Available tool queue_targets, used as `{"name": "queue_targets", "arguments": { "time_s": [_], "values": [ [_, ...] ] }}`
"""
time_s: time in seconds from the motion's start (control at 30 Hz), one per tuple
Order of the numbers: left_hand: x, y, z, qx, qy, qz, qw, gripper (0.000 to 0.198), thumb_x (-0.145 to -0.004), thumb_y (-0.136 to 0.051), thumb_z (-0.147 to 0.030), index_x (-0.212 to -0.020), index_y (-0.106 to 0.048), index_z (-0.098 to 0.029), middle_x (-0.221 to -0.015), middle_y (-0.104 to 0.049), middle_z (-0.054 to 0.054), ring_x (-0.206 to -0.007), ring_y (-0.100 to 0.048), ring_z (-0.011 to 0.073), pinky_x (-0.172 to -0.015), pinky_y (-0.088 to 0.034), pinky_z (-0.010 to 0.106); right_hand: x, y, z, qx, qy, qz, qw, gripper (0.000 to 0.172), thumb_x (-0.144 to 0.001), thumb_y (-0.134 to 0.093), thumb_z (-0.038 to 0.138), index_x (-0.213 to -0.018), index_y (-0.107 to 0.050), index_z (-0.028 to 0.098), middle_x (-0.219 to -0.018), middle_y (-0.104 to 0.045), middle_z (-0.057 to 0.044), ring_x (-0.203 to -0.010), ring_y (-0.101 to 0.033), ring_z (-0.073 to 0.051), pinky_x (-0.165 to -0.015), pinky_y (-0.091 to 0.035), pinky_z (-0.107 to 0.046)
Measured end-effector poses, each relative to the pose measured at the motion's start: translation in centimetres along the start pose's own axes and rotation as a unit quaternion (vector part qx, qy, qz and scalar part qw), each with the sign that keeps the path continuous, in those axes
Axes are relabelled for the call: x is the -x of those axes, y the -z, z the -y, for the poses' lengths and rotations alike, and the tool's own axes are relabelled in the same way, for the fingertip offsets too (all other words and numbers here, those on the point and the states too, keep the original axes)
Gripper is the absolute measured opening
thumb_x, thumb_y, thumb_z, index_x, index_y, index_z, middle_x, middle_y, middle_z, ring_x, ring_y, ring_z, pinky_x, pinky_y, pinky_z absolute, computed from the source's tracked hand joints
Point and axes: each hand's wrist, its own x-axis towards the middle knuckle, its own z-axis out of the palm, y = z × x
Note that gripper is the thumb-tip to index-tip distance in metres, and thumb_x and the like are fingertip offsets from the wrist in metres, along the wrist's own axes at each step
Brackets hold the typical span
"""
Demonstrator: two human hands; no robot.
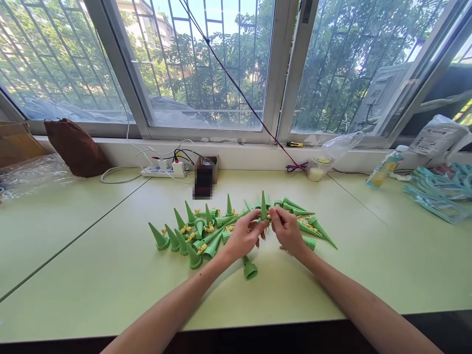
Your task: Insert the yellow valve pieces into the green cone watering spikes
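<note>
My left hand (244, 237) is closed around a green cone-shaped spike (263, 208) and holds it upright, tip up, over the light green table (110, 275). My right hand (286, 230) pinches at the side of that same spike, at a small yellow part too small to make out. Behind and around both hands lies a pile of several more green spikes (206, 231); some stand upright, some lie flat, some carry small yellow pieces. One green spike (250, 268) stands alone just below my left hand.
A power strip (164, 170) with plugs and cables sits at the back by the window sill, next to a small brown box (206, 173). A brown pouch (75, 146) lies far left. A small plastic cup (316, 170) and blue packets (438, 194) lie at the right.
</note>
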Motion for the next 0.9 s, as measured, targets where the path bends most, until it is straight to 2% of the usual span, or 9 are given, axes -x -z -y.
{"name": "queue_targets", "arguments": {
  "time_s": [0.17,0.37,0.67,0.77,0.9],
  "values": [
    [-0.1,0.1,0.0,0.033,0.003,0.002,0.999,0.032,-0.089,-0.054,-0.046,-0.101,-0.056,-0.016,-0.076,-0.052,0.0,-0.053,-0.051,0.0088,-0.039,-0.045,0.021,0.1,0.2,0.1,-0.024,-0.01,0.053,0.998,0.03,-0.099,-0.041,0.039,-0.074,-0.043,0.022,-0.055,-0.04,0.006,-0.048,-0.035,-0.011,-0.047,-0.031,-0.025],
    [0.0,0.2,-0.4,0.013,0.019,-0.011,1.0,0.035,-0.088,-0.054,-0.052,-0.086,-0.05,-0.017,-0.052,-0.038,-0.008,-0.037,-0.039,0.0059,-0.035,-0.034,0.02,0.0,0.3,0.0,-0.014,-0.002,0.057,0.998,0.031,-0.098,-0.044,0.038,-0.071,-0.045,0.021,-0.055,-0.039,0.005,-0.049,-0.035,-0.011,-0.047,-0.03,-0.025],
    [-0.2,0.3,-0.1,0.05,0.045,-0.008,0.998,0.039,-0.087,-0.054,-0.055,-0.086,-0.05,-0.016,-0.062,-0.047,-0.005,-0.041,-0.039,0.0046,-0.036,-0.04,0.019,0.0,0.2,0.0,0.009,0.002,0.063,0.998,0.028,-0.097,-0.046,0.038,-0.075,-0.05,0.02,-0.058,-0.041,0.005,-0.051,-0.036,-0.011,-0.05,-0.031,-0.024],
    [-0.4,0.5,0.1,0.041,0.042,-0.04,0.997,0.035,-0.088,-0.054,-0.052,-0.09,-0.051,-0.016,-0.057,-0.042,-0.007,-0.04,-0.039,0.0049,-0.036,-0.038,0.018,-0.2,0.2,-0.1,0.014,-0.007,0.048,0.999,0.027,-0.098,-0.044,0.04,-0.081,-0.052,0.02,-0.058,-0.04,0.005,-0.05,-0.036,-0.011,-0.05,-0.03,-0.024],
    [-0.7,0.8,-0.1,0.036,0.029,-0.131,0.99,0.033,-0.086,-0.057,-0.047,-0.094,-0.053,-0.016,-0.063,-0.043,-0.006,-0.042,-0.042,0.0058,-0.033,-0.037,0.018,-0.9,0.9,-0.2,0.079,-0.008,-0.018,0.997,0.027,-0.1,-0.038,0.038,-0.084,-0.052,0.021,-0.055,-0.036,0.007,-0.048,-0.035,-0.011,-0.051,-0.03,-0.024]
  ]
}}
